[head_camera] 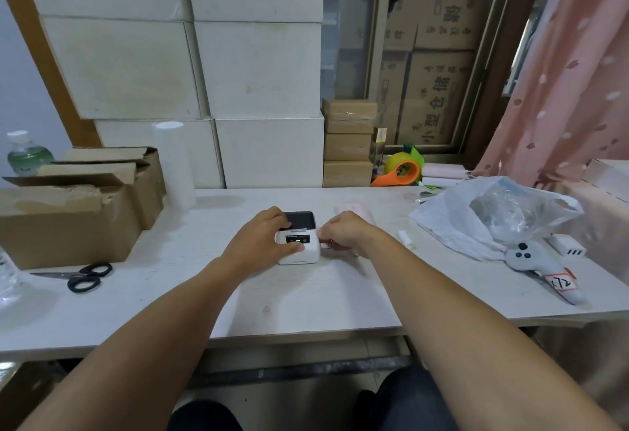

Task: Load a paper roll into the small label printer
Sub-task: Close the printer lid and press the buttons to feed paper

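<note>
At the far left edge of the frame a water bottle [24, 152] stands behind my open cardboard boxes [73, 207], and below them black-handled scissors [81, 276] lie flat on the white table [170, 294]. A tall white roll [173, 165] stands upright just right of the boxes, against the stacked white cartons [190, 66] that fill the upper left.

In the middle of the frame sits the small white label printer [299, 238], on the table, its dark top panel facing up and a green light showing on its front strip. My left hand [258, 240] wraps its left side, fingers curled over the top edge and thumb against the front corner, holding the body. My right hand [343, 231] is at the printer's right side with fingers drawn together and pinched narrow at the edge; whether they grip a latch or something small I cannot tell. A pale pink object [354, 209] lies just behind that hand.

Further right, an orange and yellow tape dispenser [401, 168] sits at the table's back, a crumpled plastic bag [493, 216] lies near the right edge, and a grey controller [534, 260] with a tag rests below it.
</note>
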Demonstrator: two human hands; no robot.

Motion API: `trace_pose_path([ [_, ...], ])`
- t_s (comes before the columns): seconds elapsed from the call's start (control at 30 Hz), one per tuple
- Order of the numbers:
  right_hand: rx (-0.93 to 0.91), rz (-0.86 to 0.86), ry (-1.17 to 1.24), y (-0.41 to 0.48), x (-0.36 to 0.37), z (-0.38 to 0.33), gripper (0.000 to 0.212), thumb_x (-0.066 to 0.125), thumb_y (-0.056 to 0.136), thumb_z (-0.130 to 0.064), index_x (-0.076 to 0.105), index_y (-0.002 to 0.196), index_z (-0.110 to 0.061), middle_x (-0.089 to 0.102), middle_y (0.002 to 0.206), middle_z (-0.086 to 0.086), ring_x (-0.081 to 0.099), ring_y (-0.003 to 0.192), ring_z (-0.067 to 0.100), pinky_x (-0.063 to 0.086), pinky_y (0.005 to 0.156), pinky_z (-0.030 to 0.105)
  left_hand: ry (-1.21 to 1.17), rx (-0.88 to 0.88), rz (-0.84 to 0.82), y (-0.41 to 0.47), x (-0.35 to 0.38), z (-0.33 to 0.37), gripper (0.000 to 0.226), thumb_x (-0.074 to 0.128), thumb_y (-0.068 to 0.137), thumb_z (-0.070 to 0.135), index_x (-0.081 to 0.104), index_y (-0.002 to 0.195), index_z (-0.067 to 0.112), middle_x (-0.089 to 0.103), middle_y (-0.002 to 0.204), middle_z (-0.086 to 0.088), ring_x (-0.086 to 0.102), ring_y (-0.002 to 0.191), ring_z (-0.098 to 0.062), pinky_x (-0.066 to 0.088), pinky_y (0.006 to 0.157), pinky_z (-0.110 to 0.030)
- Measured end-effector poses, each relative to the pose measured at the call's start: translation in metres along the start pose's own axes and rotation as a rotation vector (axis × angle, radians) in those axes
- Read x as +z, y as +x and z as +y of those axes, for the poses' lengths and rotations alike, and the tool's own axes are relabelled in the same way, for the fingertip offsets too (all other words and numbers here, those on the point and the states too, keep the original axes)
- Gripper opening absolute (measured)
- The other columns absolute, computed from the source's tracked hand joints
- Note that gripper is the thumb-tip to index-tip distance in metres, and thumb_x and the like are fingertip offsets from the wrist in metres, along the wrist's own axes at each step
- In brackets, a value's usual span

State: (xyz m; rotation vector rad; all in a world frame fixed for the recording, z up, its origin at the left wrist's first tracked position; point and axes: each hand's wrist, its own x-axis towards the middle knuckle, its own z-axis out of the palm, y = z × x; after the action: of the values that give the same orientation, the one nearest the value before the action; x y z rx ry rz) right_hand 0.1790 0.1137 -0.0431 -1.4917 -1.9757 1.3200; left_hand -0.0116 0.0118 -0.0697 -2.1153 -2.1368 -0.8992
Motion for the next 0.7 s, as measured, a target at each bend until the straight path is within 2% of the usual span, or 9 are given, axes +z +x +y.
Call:
trace_pose_path([
  [0.07, 0.016, -0.023, 0.075, -0.002, -0.005, 0.006, 0.009, 0.068, 0.093, -0.002, 0.077, 0.093, -0.003, 0.069, 0.075, 0.006, 0.063, 0.062, 0.015, 0.045, 0.046, 0.014, -0.015, -0.006, 0.003, -0.001, 0.000, 0.001, 0.057, 0.079, 0.082, 0.051, 0.068, 0.123, 0.014, 0.059, 0.120, 0.012, 0.056, 0.112, -0.011, 0.047, 0.093, -0.028],
  [0.13, 0.021, -0.022, 0.080, 0.000, -0.005, 0.010, 0.013, 0.071, 0.091, -0.004, 0.079, 0.102, -0.001, 0.073, 0.083, 0.008, 0.066, 0.065, 0.015, 0.046, 0.050, 0.017, -0.020, -0.011, 0.001, 0.000, -0.001, 0.002, 0.057, 0.080, 0.081, 0.051, 0.068, 0.123, 0.015, 0.058, 0.120, 0.012, 0.056, 0.112, -0.010, 0.047, 0.093, -0.028],
  [0.27, 0.033, -0.001, 0.093, 0.005, -0.002, 0.012, 0.019, 0.073, 0.090, -0.003, 0.079, 0.107, 0.002, 0.074, 0.092, 0.012, 0.066, 0.067, 0.017, 0.052, 0.055, 0.019, -0.034, -0.011, -0.037, 0.000, -0.005, 0.001, 0.062, 0.083, 0.075, 0.051, 0.067, 0.125, 0.017, 0.057, 0.119, 0.013, 0.054, 0.114, -0.008, 0.042, 0.091, -0.024],
  [0.37, 0.040, -0.009, 0.113, 0.003, 0.000, 0.011, 0.016, 0.072, 0.091, -0.003, 0.077, 0.103, 0.006, 0.071, 0.091, 0.015, 0.064, 0.061, 0.018, 0.049, 0.046, 0.015, -0.023, -0.008, -0.044, 0.000, -0.007, 0.001, 0.065, 0.084, 0.074, 0.051, 0.067, 0.126, 0.017, 0.057, 0.120, 0.013, 0.054, 0.113, -0.008, 0.040, 0.088, -0.023],
  [0.43, 0.031, -0.032, 0.093, 0.001, 0.000, 0.008, 0.009, 0.072, 0.091, -0.009, 0.075, 0.090, -0.001, 0.068, 0.084, 0.014, 0.062, 0.055, 0.017, 0.048, 0.045, 0.016, -0.019, -0.014, -0.034, 0.000, -0.006, 0.002, 0.065, 0.084, 0.073, 0.051, 0.067, 0.125, 0.017, 0.057, 0.120, 0.012, 0.054, 0.111, -0.008, 0.042, 0.088, -0.024],
  [0.53, 0.040, -0.057, 0.027, -0.005, 0.000, 0.004, 0.020, 0.075, 0.085, -0.032, 0.073, 0.087, -0.012, 0.069, 0.079, 0.007, 0.060, 0.049, 0.011, 0.043, 0.046, 0.020, -0.026, -0.023, -0.027, -0.001, -0.004, 0.002, 0.065, 0.084, 0.073, 0.052, 0.067, 0.125, 0.018, 0.056, 0.118, 0.014, 0.054, 0.108, -0.007, 0.048, 0.093, -0.028],
  [0.6, 0.037, -0.072, 0.012, -0.004, 0.002, 0.003, 0.031, 0.079, 0.081, -0.043, 0.072, 0.088, -0.014, 0.068, 0.078, 0.004, 0.062, 0.056, 0.014, 0.045, 0.054, 0.024, -0.031, -0.032, -0.023, -0.002, -0.003, 0.003, 0.066, 0.084, 0.073, 0.053, 0.067, 0.125, 0.017, 0.056, 0.118, 0.014, 0.054, 0.108, -0.007, 0.048, 0.093, -0.028],
  [0.7, 0.012, -0.053, -0.023, -0.001, 0.010, 0.003, 0.037, 0.084, 0.076, -0.043, 0.073, 0.094, -0.012, 0.065, 0.081, 0.004, 0.062, 0.070, 0.018, 0.049, 0.065, 0.030, -0.028, -0.031, -0.005, -0.003, -0.001, 0.004, 0.066, 0.083, 0.072, 0.055, 0.067, 0.122, 0.016, 0.056, 0.117, 0.013, 0.055, 0.108, -0.009, 0.049, 0.090, -0.029],
])
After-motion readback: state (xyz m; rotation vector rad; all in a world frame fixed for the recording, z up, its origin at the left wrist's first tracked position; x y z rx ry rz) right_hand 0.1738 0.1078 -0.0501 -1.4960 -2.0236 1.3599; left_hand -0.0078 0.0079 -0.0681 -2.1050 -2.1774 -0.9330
